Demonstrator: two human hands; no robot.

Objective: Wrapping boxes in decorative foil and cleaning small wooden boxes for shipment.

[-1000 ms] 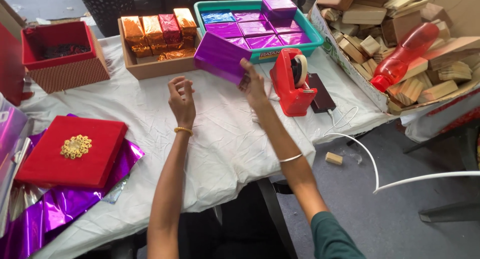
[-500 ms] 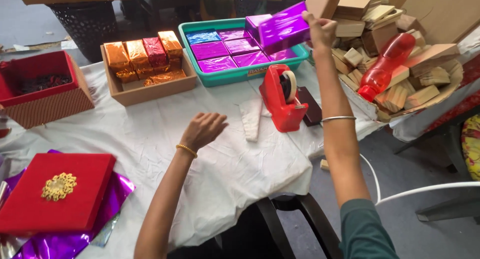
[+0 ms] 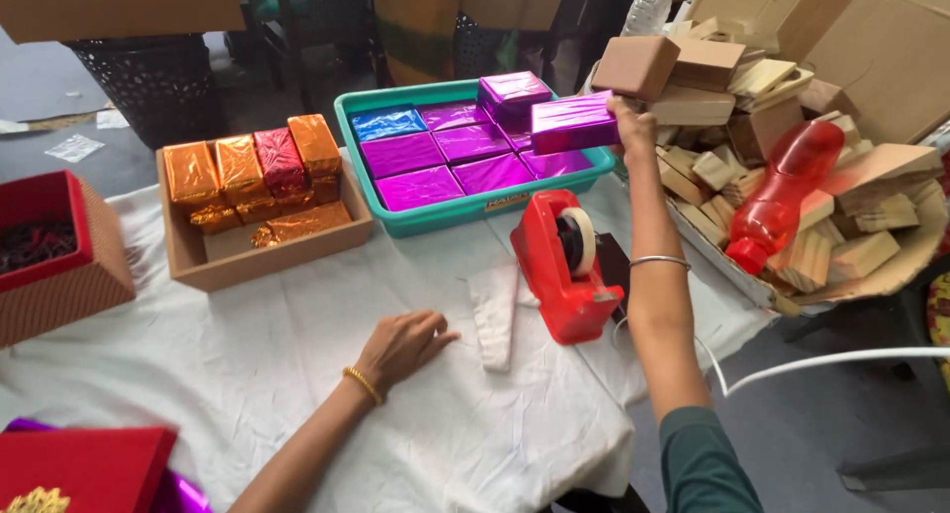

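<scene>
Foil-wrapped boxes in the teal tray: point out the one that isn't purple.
It is the blue box in the far left corner of the teal tray. Every other wrapped box lying in that tray is purple or magenta foil.

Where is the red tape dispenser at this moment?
In the head view, the red tape dispenser stands on the white cloth, right of centre, just before the teal tray, beside the right forearm.

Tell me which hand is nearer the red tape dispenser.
Left. The left hand rests flat on the white cloth, beside the red tape dispenser, apart from it. The right hand is raised farther back, holding a purple wrapped box over the teal tray.
</scene>
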